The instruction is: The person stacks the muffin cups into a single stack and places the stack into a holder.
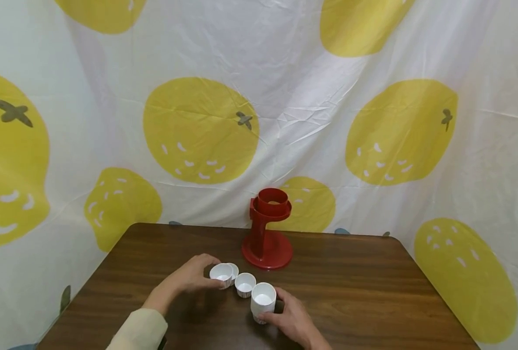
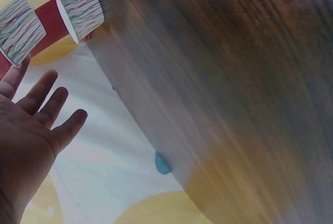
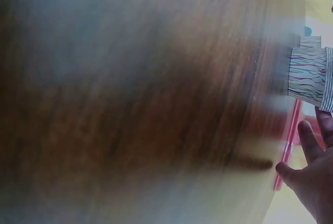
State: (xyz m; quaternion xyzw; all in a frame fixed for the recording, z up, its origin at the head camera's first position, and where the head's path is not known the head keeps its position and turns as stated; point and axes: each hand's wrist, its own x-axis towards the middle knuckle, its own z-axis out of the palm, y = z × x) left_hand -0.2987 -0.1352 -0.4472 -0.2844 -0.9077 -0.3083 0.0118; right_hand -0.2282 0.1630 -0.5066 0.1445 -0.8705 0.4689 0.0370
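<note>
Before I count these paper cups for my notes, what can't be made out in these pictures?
- Head view: the left hand covers the far side of the leftmost cup stack, so its count is unclear.
- Head view: the right hand hides the base of the nearest cup stack.
- Right wrist view: heavy blur smears the table; cups are cut off by the right edge.
- Left wrist view: the red stand is mostly hidden behind cups.

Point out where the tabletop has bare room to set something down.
Bare wood spans the table right of the red stand and the far-left corner. Crowded: the near middle, where left hand, right hand and paper cups cluster.
</note>
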